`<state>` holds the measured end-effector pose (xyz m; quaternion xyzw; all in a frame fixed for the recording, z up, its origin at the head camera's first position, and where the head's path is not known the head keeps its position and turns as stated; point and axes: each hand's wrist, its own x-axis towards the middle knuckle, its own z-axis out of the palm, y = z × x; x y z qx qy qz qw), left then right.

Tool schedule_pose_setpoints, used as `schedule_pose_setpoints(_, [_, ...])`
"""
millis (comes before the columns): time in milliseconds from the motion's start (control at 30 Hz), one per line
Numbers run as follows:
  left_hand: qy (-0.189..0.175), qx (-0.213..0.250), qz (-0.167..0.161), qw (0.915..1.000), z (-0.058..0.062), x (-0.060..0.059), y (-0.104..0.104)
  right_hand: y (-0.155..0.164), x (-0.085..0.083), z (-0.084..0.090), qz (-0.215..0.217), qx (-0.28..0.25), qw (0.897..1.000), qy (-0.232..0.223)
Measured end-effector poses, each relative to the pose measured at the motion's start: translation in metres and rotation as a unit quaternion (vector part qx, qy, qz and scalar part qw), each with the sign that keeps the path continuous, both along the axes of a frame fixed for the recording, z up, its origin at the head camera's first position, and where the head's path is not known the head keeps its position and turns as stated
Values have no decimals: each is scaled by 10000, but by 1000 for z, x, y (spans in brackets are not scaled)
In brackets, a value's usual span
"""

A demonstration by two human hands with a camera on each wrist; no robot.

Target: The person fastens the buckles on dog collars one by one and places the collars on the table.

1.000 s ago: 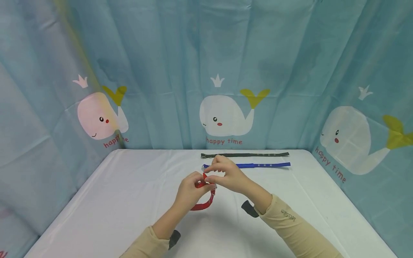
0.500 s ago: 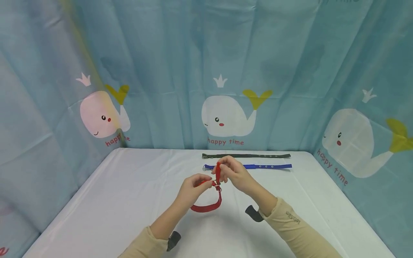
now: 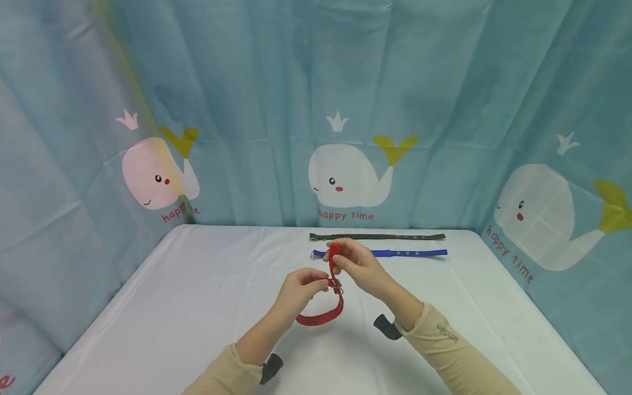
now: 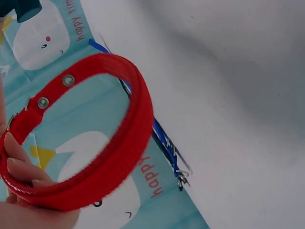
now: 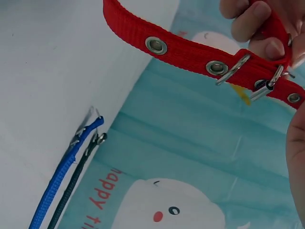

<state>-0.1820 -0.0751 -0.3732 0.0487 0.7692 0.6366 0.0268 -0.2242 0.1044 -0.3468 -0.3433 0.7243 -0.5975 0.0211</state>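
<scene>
A red collar with metal eyelets is bent into a loop above the table. My left hand pinches it beside the metal buckle. Higher up, my right hand grips the strap's end, which stands upward from the buckle. In the right wrist view the strap runs through the buckle and a metal ring, with eyelets on both sides. The left wrist view has the collar's wide padded part hanging as an arc away from my left fingers.
Behind the hands a blue collar lies flat on the white table. A dark collar lies parallel to it, close to the back edge. A light-blue curtain with whale prints surrounds the table's back and sides.
My right hand has moved from close by the left hand up and right, drawing the strap's end upward through the buckle. The loop has shifted slightly right. The left hand keeps its pinch.
</scene>
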Motion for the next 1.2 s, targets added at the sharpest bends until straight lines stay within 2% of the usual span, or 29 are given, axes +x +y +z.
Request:
schedule_pose_setpoints(200, [-640, 202, 120, 9977, 3, -2, 2, 3, -1, -3, 314, -226, 9993, 9])
schedule_pose_setpoints(300, [-822, 235, 101, 9963, 3, -3, 2, 4, -2, -4, 370, -235, 9990, 49])
schedule_pose_setpoints(467, [-746, 227, 228, 9967, 2, -4, 2, 7, -3, -2, 282, -17, 9992, 298])
schedule_pose_setpoints(600, [-604, 121, 469, 9970, 2, -3, 3, 11, -3, -1, 8, 298, 9981, 534])
schedule_pose_setpoints(700, [-460, 123, 669, 9966, 2, -3, 3, 12, -2, -1, -178, 516, 9974, 470])
schedule_pose_setpoints(900, [-231, 156, 854, 9960, 0, -3, 3, 12, -1, -2, -58, 587, 9972, 469])
schedule_pose_setpoints(1000, [-149, -5, 961, 9953, -2, -3, 3, 11, -2, -4, 29, 578, 9971, 496])
schedule_pose_setpoints(1200, [-69, -367, 1104, 9932, -3, -4, 3, 10, -2, -6, -85, 673, 9958, 611])
